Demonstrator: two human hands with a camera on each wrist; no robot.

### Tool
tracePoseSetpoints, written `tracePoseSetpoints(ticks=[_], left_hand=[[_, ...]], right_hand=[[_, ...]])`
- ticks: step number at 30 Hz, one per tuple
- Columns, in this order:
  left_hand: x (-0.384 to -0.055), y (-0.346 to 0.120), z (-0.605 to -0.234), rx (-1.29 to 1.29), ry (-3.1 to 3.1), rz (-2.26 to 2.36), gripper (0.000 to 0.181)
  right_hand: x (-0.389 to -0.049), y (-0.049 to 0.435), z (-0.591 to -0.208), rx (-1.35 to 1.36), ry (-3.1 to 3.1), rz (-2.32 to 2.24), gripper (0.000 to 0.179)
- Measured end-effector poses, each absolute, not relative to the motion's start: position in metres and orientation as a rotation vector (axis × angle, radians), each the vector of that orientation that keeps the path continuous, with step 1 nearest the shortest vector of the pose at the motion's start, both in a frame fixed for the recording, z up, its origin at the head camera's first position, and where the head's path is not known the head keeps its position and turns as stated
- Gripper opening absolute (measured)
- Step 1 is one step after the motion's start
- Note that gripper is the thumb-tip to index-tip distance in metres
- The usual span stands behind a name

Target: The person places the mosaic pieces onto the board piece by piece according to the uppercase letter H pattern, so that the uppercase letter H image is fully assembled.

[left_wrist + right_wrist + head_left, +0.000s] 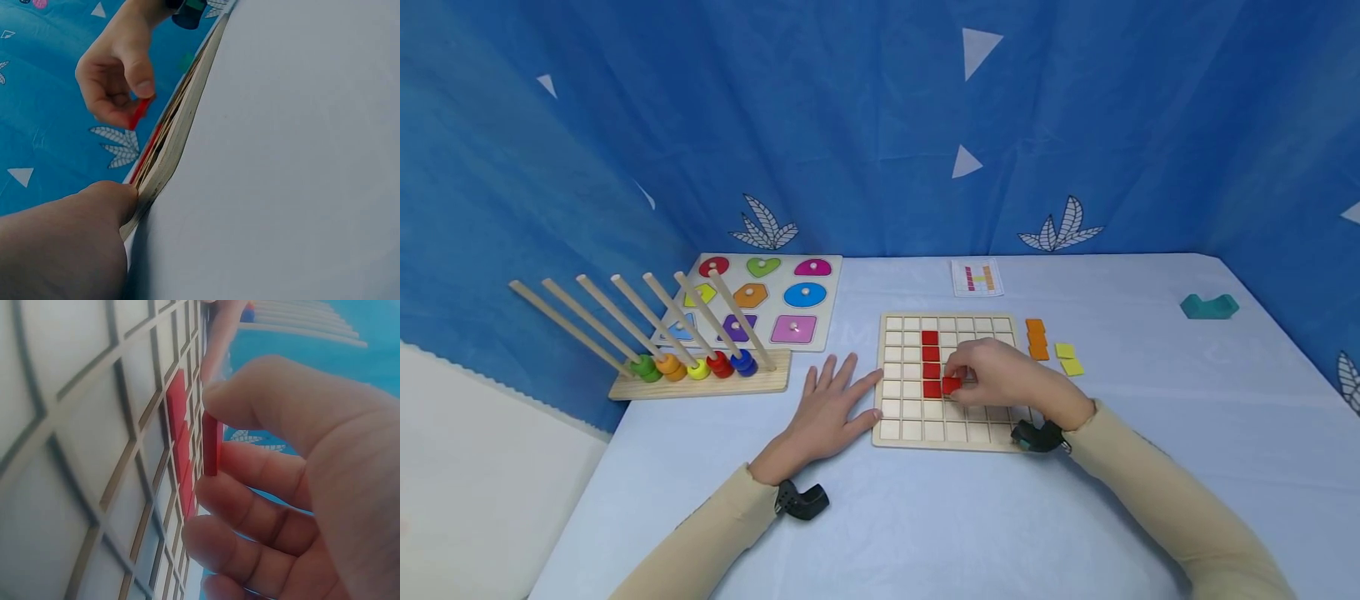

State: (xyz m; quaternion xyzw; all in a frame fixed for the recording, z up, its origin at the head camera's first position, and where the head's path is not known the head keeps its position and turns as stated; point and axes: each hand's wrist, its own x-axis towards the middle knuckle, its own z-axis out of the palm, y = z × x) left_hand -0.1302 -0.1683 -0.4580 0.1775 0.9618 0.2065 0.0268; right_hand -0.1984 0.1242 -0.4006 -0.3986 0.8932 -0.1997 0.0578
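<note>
- The right hand (1000,372) pinches a small flat red square tile (951,385) between its thumb and fingers, the tips clamped on the tile's edges; both wrist views show this tile held just off the square light-wood grid board (955,445), not seated in it
- In the head view the held tile appears over the grid, beside the lowest of a straight column of four seated red square tiles (931,353)
- The left hand (827,412) lies on the white cloth-covered table (970,517) with its fingers spread apart, thumb and forefinger tips touching the left edge of the grid board
- Just right of the grid board lies a row of orange square tiles (1037,339), and beside them two yellow square tiles (1064,351)
- Behind the grid board lies a white paper card (977,277) printed with small coloured squares
- At the back left is a white puzzle board (775,292) of knobbed coloured shapes; in front of it and overlapping it in view stands a light-wood peg rack (778,379) with rings in green, orange, yellow, red and blue on its slanting-looking pegs
- Well apart at the right lies a curved teal piece (1209,307)
</note>
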Motion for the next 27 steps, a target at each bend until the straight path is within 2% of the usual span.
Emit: tracePoseSetpoints(ticks=[27], left_hand=[[-0.13,-0.169,-0.457,0.55,2.962,0.641,0.061]], right_hand=[[-0.189,0.103,-0.405,-1.247,2.634,-0.63,0.023]])
